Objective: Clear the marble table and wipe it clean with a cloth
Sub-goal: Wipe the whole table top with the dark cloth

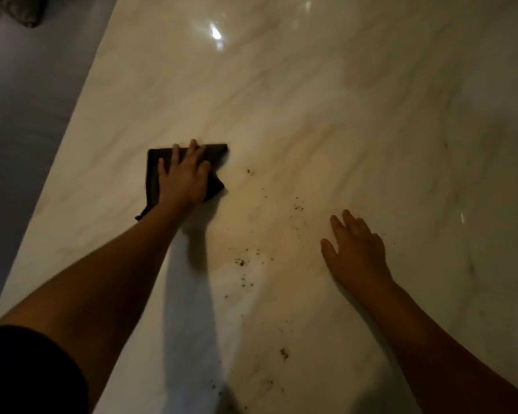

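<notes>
Left hand (184, 174), fingers spread, presses dark cloth (214, 155) near marble tabletop (311, 100) left edge; right hand (356, 252) flat, fingers together. Cloth likely soft, light; best held flat under palm. Crumbs (241, 261) between hands.

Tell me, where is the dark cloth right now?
In the head view, the dark cloth lies on the marble table near its left edge, under the left hand, with dark crumbs scattered to its right.

Glossy veined marble table (311, 100); matt dark cloth (216, 153).
</notes>
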